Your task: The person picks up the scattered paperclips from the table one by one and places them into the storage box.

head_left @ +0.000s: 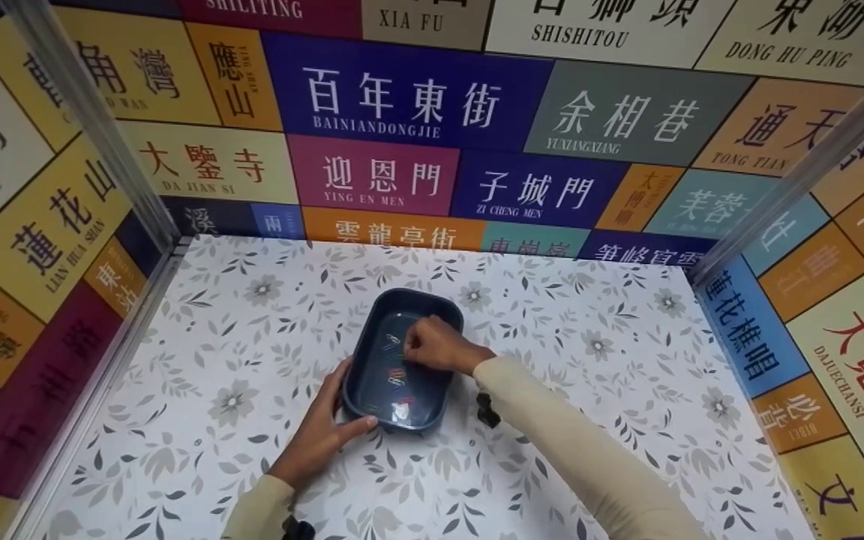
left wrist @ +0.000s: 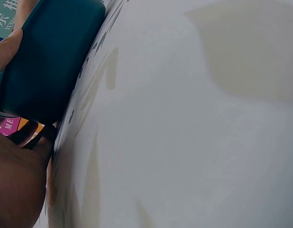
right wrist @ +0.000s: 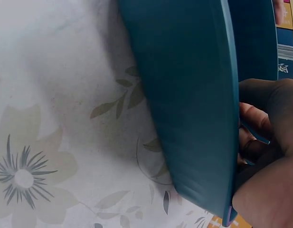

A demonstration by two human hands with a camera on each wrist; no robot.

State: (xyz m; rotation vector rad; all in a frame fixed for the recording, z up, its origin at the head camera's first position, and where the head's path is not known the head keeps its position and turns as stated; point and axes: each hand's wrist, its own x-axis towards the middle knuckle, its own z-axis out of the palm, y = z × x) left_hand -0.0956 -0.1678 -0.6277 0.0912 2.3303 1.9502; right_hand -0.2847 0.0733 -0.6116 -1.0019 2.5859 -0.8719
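Observation:
A dark blue rectangular tray [head_left: 368, 379] with rounded corners sits on the table. Inside it lie several small coloured pieces [head_left: 396, 376] that look like paper clips, in loose groups down the middle. My left hand [head_left: 323, 431] grips the tray's near left corner, thumb at the near rim and fingers along the left side. In the left wrist view the tray's outer wall [left wrist: 51, 61] shows between thumb and fingers. My right hand [head_left: 439, 345] reaches over the right rim into the tray, fingers curled down. The tray's wall [right wrist: 189, 104] hides its fingertips in the right wrist view, so anything pinched there cannot be seen.
A white cloth with grey flowers and leaves covers the table [head_left: 552, 322]. Panels with coloured sign lettering [head_left: 402, 97] stand at the back and both sides, joined by metal corner posts [head_left: 102, 120]. Dark bands [head_left: 487, 410] sit at both sleeves.

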